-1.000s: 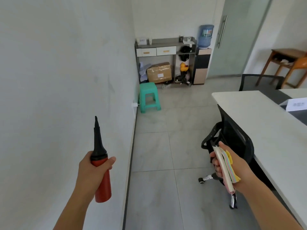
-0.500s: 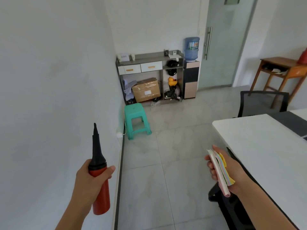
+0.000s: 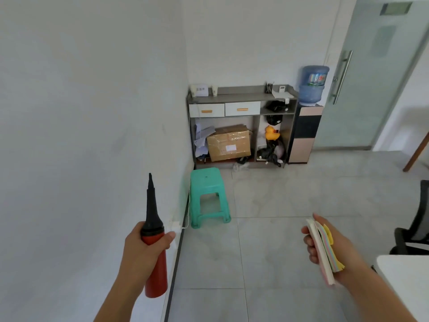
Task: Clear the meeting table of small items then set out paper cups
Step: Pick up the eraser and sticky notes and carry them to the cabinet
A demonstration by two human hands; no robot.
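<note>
My left hand [image 3: 141,247] grips a red hand pump [image 3: 155,266] with a long black nozzle pointing up, close to the white wall. My right hand [image 3: 325,245] holds a stack of paper pads [image 3: 322,249], a white notepad with coloured sticky notes behind it, edge-on to me. The white meeting table [image 3: 406,273] shows only its corner at the lower right. On the grey cabinet [image 3: 241,96] against the far wall stands a small paper cup [image 3: 215,90].
A green plastic stool [image 3: 207,196] stands by the wall ahead of my left hand. A black office chair [image 3: 415,231] is at the right edge. A water dispenser [image 3: 308,112] and a glass door [image 3: 371,77] are at the far right. Grey floor tiles lie between.
The view has moved forward towards the cabinet and stool. The meeting table has slid away to the lower right. Both hands keep their hold on the pump and the pads.
</note>
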